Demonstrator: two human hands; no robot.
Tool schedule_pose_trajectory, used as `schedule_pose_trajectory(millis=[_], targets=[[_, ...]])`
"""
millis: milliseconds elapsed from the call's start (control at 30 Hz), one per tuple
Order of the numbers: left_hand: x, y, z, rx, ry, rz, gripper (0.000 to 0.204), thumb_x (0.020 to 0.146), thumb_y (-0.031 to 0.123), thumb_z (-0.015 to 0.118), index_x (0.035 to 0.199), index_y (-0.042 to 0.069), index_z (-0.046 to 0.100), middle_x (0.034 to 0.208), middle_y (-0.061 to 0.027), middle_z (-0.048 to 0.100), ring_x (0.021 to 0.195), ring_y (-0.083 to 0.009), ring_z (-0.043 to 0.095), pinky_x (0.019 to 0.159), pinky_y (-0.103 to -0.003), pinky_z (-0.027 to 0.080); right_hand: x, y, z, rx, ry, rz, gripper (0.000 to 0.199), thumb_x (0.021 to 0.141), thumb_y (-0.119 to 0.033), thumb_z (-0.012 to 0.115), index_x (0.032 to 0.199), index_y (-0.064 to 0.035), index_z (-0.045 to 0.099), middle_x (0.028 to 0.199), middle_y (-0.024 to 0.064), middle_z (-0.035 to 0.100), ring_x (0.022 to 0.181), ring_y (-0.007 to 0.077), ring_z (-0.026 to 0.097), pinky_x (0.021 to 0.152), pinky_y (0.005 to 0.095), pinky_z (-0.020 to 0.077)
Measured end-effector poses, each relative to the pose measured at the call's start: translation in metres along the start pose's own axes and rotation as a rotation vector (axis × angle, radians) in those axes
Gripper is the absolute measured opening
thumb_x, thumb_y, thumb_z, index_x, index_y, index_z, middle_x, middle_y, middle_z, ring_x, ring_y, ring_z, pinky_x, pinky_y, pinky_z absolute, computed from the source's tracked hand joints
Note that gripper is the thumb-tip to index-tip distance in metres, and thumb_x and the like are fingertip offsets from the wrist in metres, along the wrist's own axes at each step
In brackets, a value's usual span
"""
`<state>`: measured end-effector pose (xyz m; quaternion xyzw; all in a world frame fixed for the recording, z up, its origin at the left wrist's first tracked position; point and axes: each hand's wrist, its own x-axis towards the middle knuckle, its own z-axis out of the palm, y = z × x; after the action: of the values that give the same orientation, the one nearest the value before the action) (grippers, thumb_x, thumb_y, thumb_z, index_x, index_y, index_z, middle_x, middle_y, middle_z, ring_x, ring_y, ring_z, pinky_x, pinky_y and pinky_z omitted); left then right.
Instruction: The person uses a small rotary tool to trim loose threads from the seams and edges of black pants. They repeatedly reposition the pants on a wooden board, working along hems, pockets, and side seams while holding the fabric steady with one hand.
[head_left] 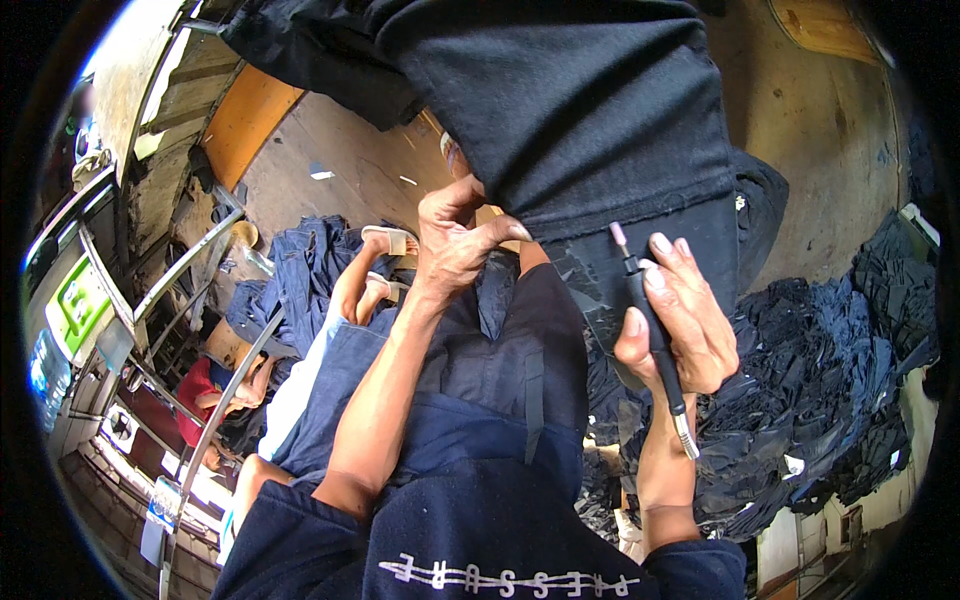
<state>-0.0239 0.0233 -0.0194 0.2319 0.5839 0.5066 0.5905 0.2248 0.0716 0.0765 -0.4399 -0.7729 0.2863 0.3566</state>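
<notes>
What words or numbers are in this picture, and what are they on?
Dark blue shirt: white letters, upside down here; I won't copy them out.
Blue-and-white card, lower left: any print is too small to read.
Black cloth and pen-shaped tool: nothing I can read.

Head-worn fisheye, facing down, near both hands [455, 245] [697, 335]

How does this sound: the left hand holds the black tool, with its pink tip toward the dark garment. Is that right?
Not quite: the head view shows the right hand holding the black tool, with its pink tip toward the dark garment.
</notes>
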Motion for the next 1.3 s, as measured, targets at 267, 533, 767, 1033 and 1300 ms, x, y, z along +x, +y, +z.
schedule_pose_trajectory(millis=[267, 533, 767, 1033, 1300], targets=[[0.000, 0.002, -0.005, 0.087, -0.044, 0.042, 0.027, 0.078, -0.003, 0.093, 0.093, -0.001, 0.070, 0.088, 0.0028, 0.070, 0.082, -0.0052, 0.062, 0.073, -0.023, 0.052, 0.001, -0.001, 0.002, 0.009, 0.057, -0.001, 0.033, 0.086, -0.004, 0.076, 0.118, 0.0039, 0.078, 0.103, 0.0216, 0.080, 0.110, 0.0420, 0.079, 0.104, 0.0566, 0.0613], [0.000, -0.001, -0.008, 0.086, -0.045, 0.031, 0.026, 0.079, -0.001, 0.094, 0.093, -0.002, 0.071, 0.087, 0.0017, 0.070, 0.083, -0.0067, 0.064, 0.074, -0.023, 0.053, -0.003, 0.001, 0.000, -0.028, 0.037, -0.011, 0.029, 0.091, -0.005, 0.070, 0.115, 0.0090, 0.074, 0.106, 0.0293, 0.078, 0.110, 0.0467, 0.078, 0.103, 0.0605, 0.0607], [-0.002, 0.006, -0.004, 0.042, -0.053, 0.025, 0.026, 0.080, 0.000, 0.093, 0.098, -0.003, 0.074, 0.090, 0.0002, 0.073, 0.087, -0.0073, 0.066, 0.079, -0.023, 0.054, -0.002, -0.003, -0.004, -0.061, 0.089, 0.064, 0.031, 0.088, -0.005, 0.071, 0.116, 0.0066, 0.077, 0.103, 0.0264, 0.079, 0.109, 0.0460, 0.079, 0.103, 0.0603, 0.0609], [0.001, 0.001, -0.007, 0.020, -0.073, 0.070, 0.030, 0.080, -0.001, 0.093, 0.104, -0.003, 0.076, 0.096, -0.0013, 0.075, 0.088, -0.0075, 0.066, 0.079, -0.024, 0.054, -0.009, 0.001, -0.005, -0.118, 0.129, 0.129, 0.031, 0.086, -0.003, 0.070, 0.114, 0.0103, 0.076, 0.105, 0.0283, 0.078, 0.109, 0.0468, 0.078, 0.104, 0.0611, 0.0601], [-0.017, 0.048, -0.008, 0.400, -0.125, -0.112, 0.021, 0.093, 0.011, 0.086, 0.108, -0.001, 0.076, 0.089, -0.0063, 0.078, 0.083, -0.0129, 0.073, 0.079, -0.029, 0.058, -0.002, 0.010, -0.014, 0.324, 0.755, 0.512, 0.048, 0.119, -0.033, 0.046, 0.139, 0.0087, 0.061, 0.126, 0.0294, 0.073, 0.116, 0.0388, 0.075, 0.110, 0.0495, 0.0561]])
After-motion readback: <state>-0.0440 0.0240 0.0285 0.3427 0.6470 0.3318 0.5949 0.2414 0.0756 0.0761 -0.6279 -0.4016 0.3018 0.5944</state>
